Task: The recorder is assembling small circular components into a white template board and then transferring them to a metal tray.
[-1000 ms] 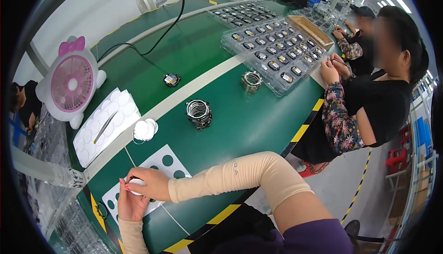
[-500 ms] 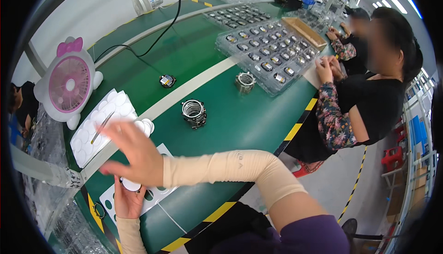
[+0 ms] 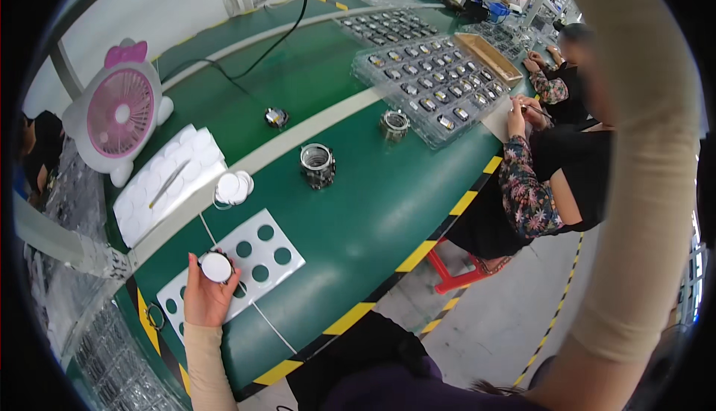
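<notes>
My left hand (image 3: 207, 303) is closed around a small round part with a white disc face and a dark rim (image 3: 217, 267), held above a white sheet with round holes (image 3: 274, 251). My right forearm, in a beige sleeve (image 3: 656, 127), rises along the right side of the view; its hand is out of the picture. Beyond my left hand lie a small pile of white discs (image 3: 233, 187) and a sheet of white round stickers (image 3: 168, 180) with tweezers (image 3: 170, 184) on top.
A stack of metal rings (image 3: 318, 166), another ring stack (image 3: 394, 124) and a loose round part (image 3: 276, 118) stand on the green table. Clear trays of parts (image 3: 432, 86) lie farther off. A pink-white fan (image 3: 119, 116) is at left; co-workers (image 3: 556, 172) sit at right.
My right hand has moved from above my left hand up and out of view, its arm now raised at the right. The white-faced part in my left hand shows fully.
</notes>
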Tool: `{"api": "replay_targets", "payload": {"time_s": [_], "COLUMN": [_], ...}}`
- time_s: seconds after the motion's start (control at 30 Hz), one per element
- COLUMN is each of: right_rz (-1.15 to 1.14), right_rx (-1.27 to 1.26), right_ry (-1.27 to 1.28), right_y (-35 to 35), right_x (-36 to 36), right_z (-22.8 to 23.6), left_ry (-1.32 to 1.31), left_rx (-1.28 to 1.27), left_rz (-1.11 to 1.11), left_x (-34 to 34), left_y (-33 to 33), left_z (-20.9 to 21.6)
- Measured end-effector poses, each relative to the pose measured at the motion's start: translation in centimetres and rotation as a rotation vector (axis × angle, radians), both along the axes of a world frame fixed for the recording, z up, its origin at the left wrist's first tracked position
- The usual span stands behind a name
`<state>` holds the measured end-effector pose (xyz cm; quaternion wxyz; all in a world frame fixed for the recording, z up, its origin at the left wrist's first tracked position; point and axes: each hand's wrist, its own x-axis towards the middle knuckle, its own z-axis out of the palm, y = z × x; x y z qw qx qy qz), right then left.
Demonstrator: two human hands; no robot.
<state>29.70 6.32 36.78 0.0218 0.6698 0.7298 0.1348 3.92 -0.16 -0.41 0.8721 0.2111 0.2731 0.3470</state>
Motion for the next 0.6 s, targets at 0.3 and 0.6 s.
{"api": "replay_targets", "payload": {"time_s": [0.3, 0.6], "right_rz": [-0.001, 0.704], "right_rx": [-0.758, 0.466], "right_ry": [-0.443, 1.087], "right_y": [-2.0, -4.5], "right_x": [-3.1, -12.9], "right_z": [-12.7, -26.1], "left_ry": [-0.048, -0.319], "left_rx": [0.019, 0.073], "left_rz": [-0.043, -0.003], "left_x": [-0.1, -2.3], "left_y": [0.0, 1.0], "left_z": [-0.4, -0.3]}}
